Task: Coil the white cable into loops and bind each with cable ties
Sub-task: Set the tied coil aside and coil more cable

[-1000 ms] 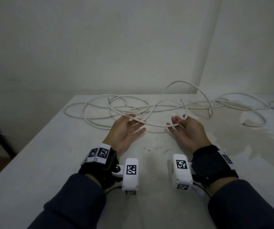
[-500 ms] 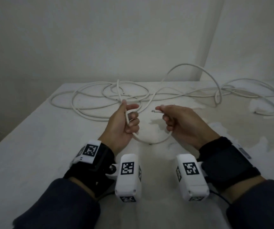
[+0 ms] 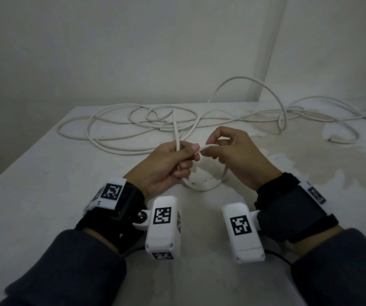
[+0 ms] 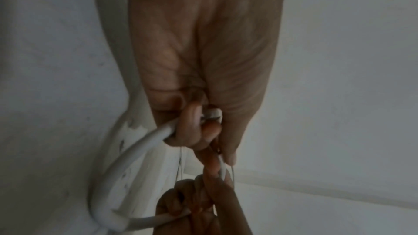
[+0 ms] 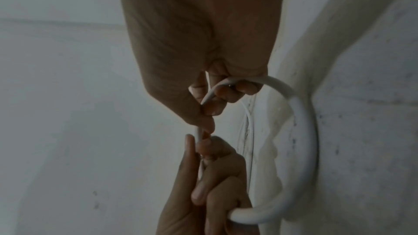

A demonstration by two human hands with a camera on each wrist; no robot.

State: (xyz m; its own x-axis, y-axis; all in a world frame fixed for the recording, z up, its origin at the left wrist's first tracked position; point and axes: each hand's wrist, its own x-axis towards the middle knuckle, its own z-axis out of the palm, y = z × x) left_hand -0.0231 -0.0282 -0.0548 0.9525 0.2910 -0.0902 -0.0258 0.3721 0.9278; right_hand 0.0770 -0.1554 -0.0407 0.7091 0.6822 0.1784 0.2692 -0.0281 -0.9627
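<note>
A long white cable [image 3: 120, 138] sprawls in loose tangles across the far half of the white table [image 3: 34, 195]. Its near stretch bends into one small loop [image 3: 208, 188] hanging between my hands above the tabletop. My left hand [image 3: 177, 160] grips the cable where a strand rises out of its fist. My right hand [image 3: 219, 149] pinches the cable's end against the left fingers. The left wrist view shows the loop [image 4: 117, 172] curving from my left fingers [image 4: 192, 131]. In the right wrist view the loop [image 5: 303, 142] arcs between both hands. I see no cable ties.
Tangled cable runs along the table's back edge and off to the far right [image 3: 332, 120]. A wall corner [image 3: 272, 51] stands right behind the table. The right part of the tabletop [image 3: 310, 157] is stained and patchy. The table's left edge [image 3: 12, 168] runs diagonally.
My hands have lifted off the table and come together. The cable stretch between them has closed from a shallow arc into a small loop, its end now meeting my left fingers.
</note>
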